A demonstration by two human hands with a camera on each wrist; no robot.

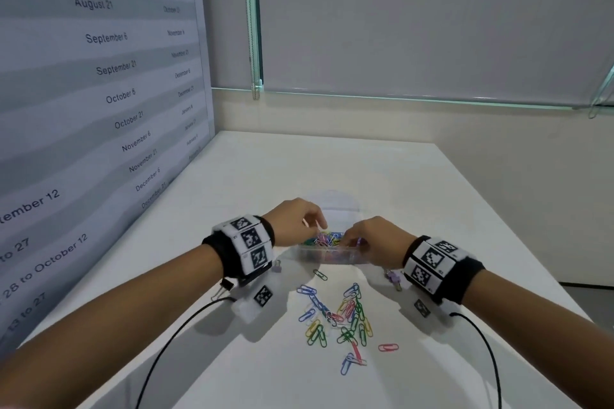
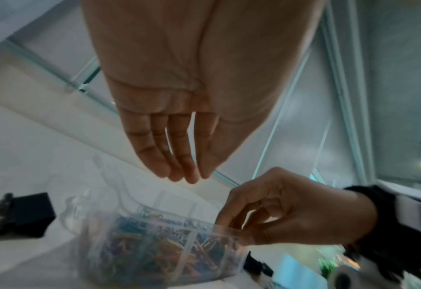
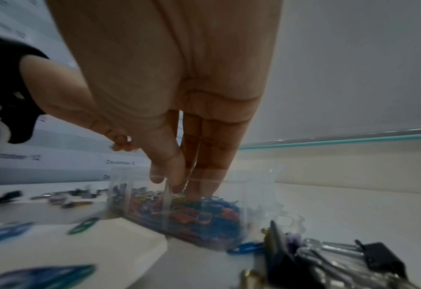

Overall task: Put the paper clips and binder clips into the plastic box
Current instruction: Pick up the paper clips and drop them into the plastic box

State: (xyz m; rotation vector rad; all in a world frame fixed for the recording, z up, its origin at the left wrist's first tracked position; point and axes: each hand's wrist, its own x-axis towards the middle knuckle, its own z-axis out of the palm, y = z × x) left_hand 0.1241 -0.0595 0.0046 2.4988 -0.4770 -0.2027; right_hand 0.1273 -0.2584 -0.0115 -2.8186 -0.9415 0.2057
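A clear plastic box [image 1: 329,257] [image 2: 155,244] [image 3: 254,195] holding many coloured paper clips stands mid-table. My left hand [image 1: 315,224] [image 2: 184,176] hovers above its left end with straight fingers and holds nothing. My right hand [image 1: 352,239] [image 2: 241,232] [image 3: 179,187] reaches into the right end, thumb and curled fingers pinched together on paper clips at the pile. Loose paper clips [image 1: 342,315] lie scattered nearer me. A black binder clip [image 1: 226,285] [image 2: 24,215] sits under my left wrist. A purple binder clip [image 1: 394,277] lies by my right wrist, among a cluster of binder clips [image 3: 328,254].
A wall panel printed with dates [image 1: 99,76] runs along the table's left side. The table's right edge [image 1: 498,226] drops to the floor. A clear lid [image 1: 339,206] lies just behind the box. Black cables [image 1: 172,342] trail from both wrists toward me.
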